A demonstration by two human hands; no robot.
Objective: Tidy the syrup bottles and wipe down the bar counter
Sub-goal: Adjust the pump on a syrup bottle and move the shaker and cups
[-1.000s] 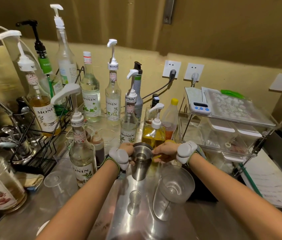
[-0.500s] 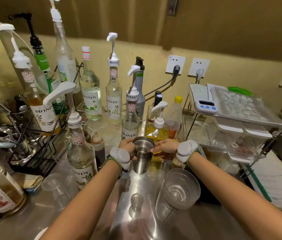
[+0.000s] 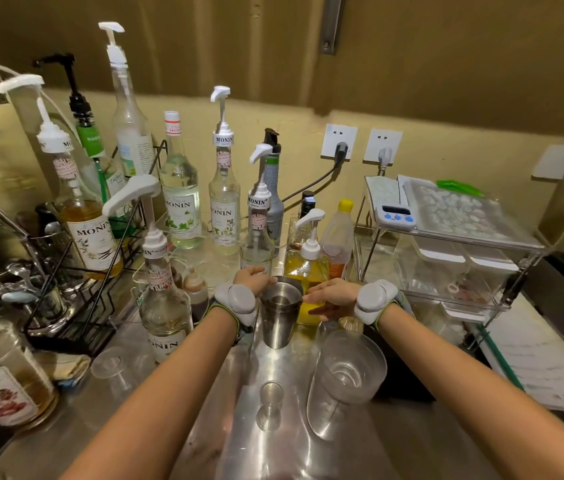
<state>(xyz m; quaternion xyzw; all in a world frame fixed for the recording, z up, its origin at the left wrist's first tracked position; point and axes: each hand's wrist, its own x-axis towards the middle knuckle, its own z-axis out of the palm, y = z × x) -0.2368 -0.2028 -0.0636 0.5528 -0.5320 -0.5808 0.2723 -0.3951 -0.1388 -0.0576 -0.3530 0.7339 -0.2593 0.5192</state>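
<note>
Head view, the only one: just above the frame's centre a steel shaker tin [image 3: 281, 311] stands upright on the steel counter [image 3: 225, 427], open mouth up, its long axis vertical, and both hands flank it. The left hand [image 3: 252, 280] sits at the tin's upper left, its fingers lying over the rim on that side and touching it; whether they truly clamp the metal I cannot tell, since the wrist device hides the curl. The right hand [image 3: 333, 295] lies just right of the rim with its fingers held out fairly straight and loose, close to the tin and perhaps brushing it, gripping nothing that shows. So the tin lies directly between the two grips, about equally near each, and any lift would have to go straight up along its axis. Directly behind it stand a yellow pump bottle [image 3: 307, 268] and a clear pump bottle [image 3: 258, 233], very near, so a push toward the top of the frame would likely knock them. The syrup bottles [image 3: 224, 209] crowd the upper left and centre, some in a black wire rack [image 3: 65, 306], one [image 3: 166, 306] just left of the left wrist. Below the tin are a shot glass [image 3: 269, 405] and a clear plastic jug [image 3: 344, 374]; no cloth is visible, so wiping looks not yet begun.
</note>
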